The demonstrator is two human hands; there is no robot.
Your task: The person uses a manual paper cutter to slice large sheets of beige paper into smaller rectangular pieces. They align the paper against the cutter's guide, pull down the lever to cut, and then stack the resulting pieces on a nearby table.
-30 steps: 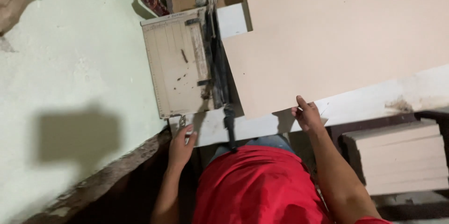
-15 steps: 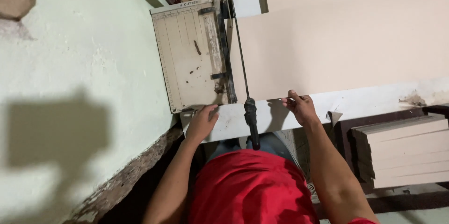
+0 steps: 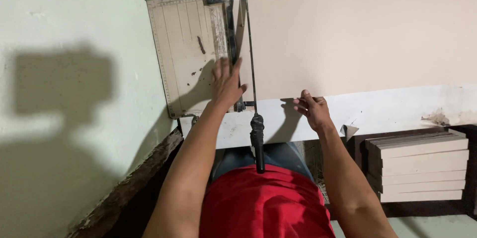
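Red shirt fills the near edge. Above it the cutter's black handle [image 3: 257,141] now hangs free: the left hand [image 3: 226,83] has moved up from the bench edge to press flat, fingers spread, beside the blade arm. The right hand [image 3: 312,110] pinches the near edge of the large beige sheet [image 3: 357,34], which has slid further onto the worn guillotine cutter [image 3: 186,44]. Cut beige stacks [image 3: 420,168] lie right; a printed label strip tops the cutter.

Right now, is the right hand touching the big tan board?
Touching. The head view shows the right hand with its fingers on the near edge of the tan board.
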